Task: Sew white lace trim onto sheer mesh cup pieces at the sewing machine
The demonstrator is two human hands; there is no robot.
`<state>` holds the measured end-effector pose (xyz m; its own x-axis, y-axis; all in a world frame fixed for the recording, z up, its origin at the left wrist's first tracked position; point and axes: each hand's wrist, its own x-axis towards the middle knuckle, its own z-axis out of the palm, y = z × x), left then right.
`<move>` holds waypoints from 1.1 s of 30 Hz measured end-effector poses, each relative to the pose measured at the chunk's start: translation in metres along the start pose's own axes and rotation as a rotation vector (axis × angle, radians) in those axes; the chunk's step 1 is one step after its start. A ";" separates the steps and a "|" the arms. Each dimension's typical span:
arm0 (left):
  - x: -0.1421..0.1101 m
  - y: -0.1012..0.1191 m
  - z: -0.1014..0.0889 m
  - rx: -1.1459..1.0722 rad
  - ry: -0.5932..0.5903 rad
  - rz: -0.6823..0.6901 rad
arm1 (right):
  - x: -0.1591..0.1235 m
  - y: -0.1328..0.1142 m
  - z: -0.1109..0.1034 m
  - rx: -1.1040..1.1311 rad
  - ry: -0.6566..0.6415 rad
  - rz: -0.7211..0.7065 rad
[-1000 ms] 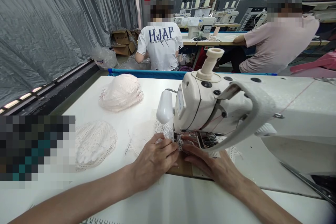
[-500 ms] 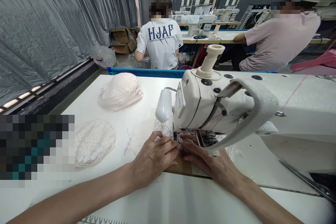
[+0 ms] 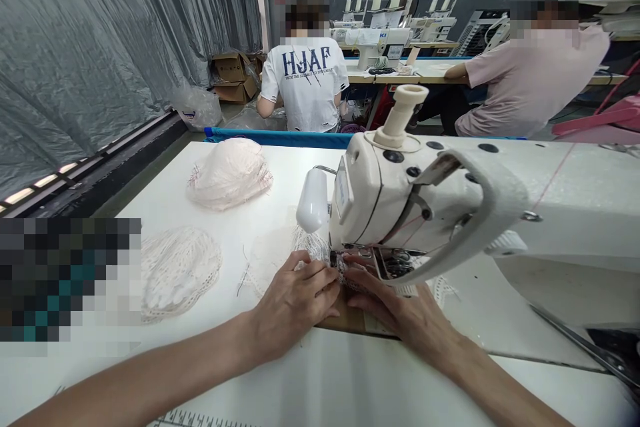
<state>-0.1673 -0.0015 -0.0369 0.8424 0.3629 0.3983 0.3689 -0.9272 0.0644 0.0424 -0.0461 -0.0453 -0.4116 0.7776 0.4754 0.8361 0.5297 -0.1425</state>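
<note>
Left hand (image 3: pixel 297 303): fingers curled close together, tips on white lace (image 3: pixel 312 246); cannot tell whether pinched or pressed. Right hand (image 3: pixel 413 313): fingers extended, slightly parted, tips at lace, partly hidden by sewing machine (image 3: pixel 373 197) — grip cannot be told. Narrow gap between both sets of fingertips. Sewing machine limits room above right fingers; worktop (image 3: pixel 320 387) gives open room left of left hand. Lace lies at machine's lower front end — just ahead of left fingers, reaching between fingertips. Pale pink cup (image 3: pixel 231 175) well apart, far left.
</note>
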 end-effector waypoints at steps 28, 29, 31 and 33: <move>-0.001 -0.003 -0.004 0.051 0.049 0.041 | 0.003 -0.020 -0.011 -0.046 0.022 -0.135; -0.001 -0.003 -0.004 0.052 0.055 0.043 | 0.002 -0.020 -0.010 -0.044 0.023 -0.133; -0.001 -0.003 -0.004 0.054 0.063 0.039 | 0.002 -0.020 -0.009 -0.042 0.035 -0.133; -0.001 -0.002 -0.004 0.061 0.065 0.029 | 0.001 -0.019 -0.008 -0.037 0.038 -0.144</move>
<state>-0.1707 -0.0004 -0.0335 0.8267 0.3269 0.4579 0.3691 -0.9294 -0.0029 0.0288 -0.0584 -0.0355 -0.5147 0.6808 0.5212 0.7825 0.6214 -0.0390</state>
